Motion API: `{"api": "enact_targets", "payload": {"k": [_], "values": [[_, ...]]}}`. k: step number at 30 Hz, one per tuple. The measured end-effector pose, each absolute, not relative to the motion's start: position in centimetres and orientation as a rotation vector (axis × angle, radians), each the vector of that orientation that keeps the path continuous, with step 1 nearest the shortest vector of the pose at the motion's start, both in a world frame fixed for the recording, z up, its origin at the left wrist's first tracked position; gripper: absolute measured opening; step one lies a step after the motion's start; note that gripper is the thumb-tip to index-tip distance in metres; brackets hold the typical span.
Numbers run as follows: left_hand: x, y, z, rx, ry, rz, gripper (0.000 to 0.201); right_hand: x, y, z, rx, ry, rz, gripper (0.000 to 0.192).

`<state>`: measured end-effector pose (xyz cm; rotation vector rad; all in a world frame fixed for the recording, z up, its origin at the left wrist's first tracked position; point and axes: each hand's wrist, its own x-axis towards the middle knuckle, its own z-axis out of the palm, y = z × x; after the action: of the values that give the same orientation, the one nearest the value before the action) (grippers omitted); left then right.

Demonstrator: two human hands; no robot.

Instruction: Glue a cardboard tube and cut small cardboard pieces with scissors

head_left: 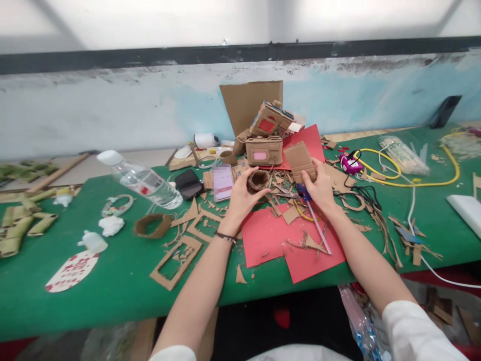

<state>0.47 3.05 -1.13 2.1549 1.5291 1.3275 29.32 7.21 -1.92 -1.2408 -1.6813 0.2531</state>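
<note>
My left hand point(243, 196) is curled around a small round cardboard ring point(258, 181), thumb along its near side. In my right hand point(317, 185) a flat rectangular piece of cardboard point(297, 158) is pinched and tilted upward. Just under the right hand shows a blue object point(302, 192) with a long pale stick point(319, 229); whether the hand touches it I cannot tell. Scissors point(283, 192) lie between the hands, among cardboard scraps. Behind them stands a cardboard camera-shaped model point(264, 150), with another one point(271, 120) tilted on top.
Red paper sheets point(263, 240) lie in front, strewn with scraps. At left are a tilted water bottle point(146, 183), a phone point(223, 181), a black case point(188, 184) and cardboard frames point(176, 263). A yellow cable point(432, 184) and black wires point(366, 195) run across the right.
</note>
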Motion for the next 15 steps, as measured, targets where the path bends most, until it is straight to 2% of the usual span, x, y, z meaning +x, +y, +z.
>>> {"api": "enact_targets", "payload": {"k": [4,8,10,12,15], "values": [[0.6,4.0,-2.4,2.121,1.562,1.353,0.079,29.4,7.2,-1.5,-1.192,-1.675,0.246,0.054],[0.3,4.9,-3.9,2.111,1.617,1.348,0.11,29.7,7.3,-1.7,-1.164,-1.645,0.316,0.055],[0.2,5.0,-4.0,2.16,1.634,1.316,0.118,29.7,7.4,-1.9,-1.183,-1.631,0.376,0.056],[0.1,4.6,-3.4,2.222,1.67,1.324,0.108,29.5,7.5,-2.1,-1.195,-1.615,0.45,0.059],[0.3,3.5,-1.7,2.284,1.734,1.43,0.073,29.1,7.6,-1.9,-1.119,-1.526,0.663,0.066]]}}
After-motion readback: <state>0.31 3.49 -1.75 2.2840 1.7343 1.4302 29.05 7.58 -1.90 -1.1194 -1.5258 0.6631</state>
